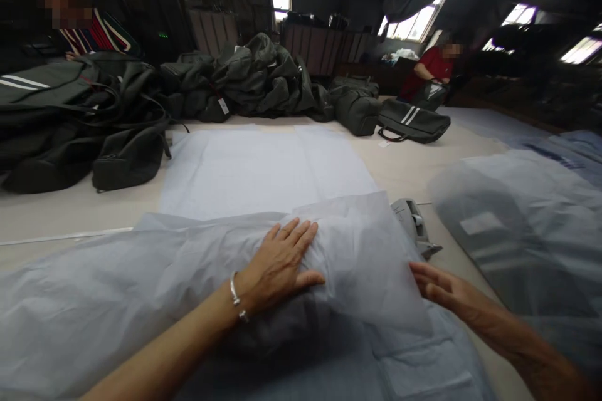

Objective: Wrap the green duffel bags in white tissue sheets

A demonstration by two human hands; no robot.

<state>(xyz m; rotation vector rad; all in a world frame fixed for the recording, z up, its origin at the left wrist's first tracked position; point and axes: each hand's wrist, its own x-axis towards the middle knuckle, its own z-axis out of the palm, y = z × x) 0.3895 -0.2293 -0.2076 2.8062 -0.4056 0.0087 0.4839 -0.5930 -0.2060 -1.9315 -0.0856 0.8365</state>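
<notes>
One long beige worktable (pixel 423 169) carries everything. At its far edge lies a heap of dark green fabric bags (pixel 254 78), too many to count. One flat white tissue sheet (pixel 254 169) lies mid-table. Nearest, one translucent white wrapping sheet (pixel 155 288) covers a dark item, enclosing it. The left hand (pixel 277 266) presses flat on it, fingers spread, grasping nothing. The right hand (pixel 439 288) touches its edge, fingers extended. One silver bracelet (pixel 236 298) circles the left wrist.

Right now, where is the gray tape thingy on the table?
In the head view, the tape dispenser sits right of centre on the table, just beyond the right hand and beside the tissue paper under the left hand.
</notes>
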